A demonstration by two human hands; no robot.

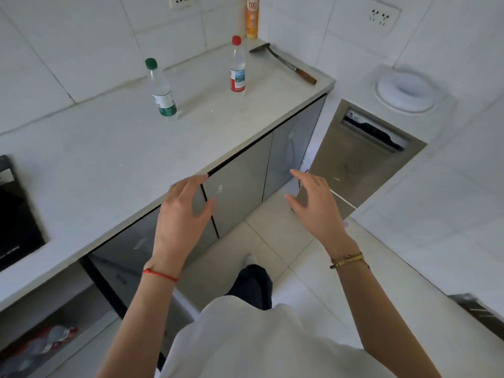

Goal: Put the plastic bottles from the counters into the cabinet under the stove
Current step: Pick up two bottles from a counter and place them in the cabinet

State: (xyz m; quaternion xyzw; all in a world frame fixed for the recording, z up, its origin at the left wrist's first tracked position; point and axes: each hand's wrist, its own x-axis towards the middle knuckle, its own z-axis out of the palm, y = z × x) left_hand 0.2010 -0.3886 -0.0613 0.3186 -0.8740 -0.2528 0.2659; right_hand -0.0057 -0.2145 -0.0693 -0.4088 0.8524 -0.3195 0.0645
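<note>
Two clear plastic bottles stand upright on the white counter (114, 148): a green-capped bottle (161, 91) at the middle and a red-capped bottle (237, 68) farther right. My left hand (182, 216) hovers open over the counter's front edge, well short of both bottles. In front of the grey cabinet doors my right hand (316, 205) is open too, holding nothing. At bottom left the open cabinet (71, 309) under the stove (16, 222) holds bottles lying on its floor (46, 342).
An orange spray can (252, 17) stands in the far counter corner, with a wood-handled spatula (286, 64) lying beside it. A metal door (360, 156) and a white round fitting (406, 90) are at right. White tiled floor lies below me.
</note>
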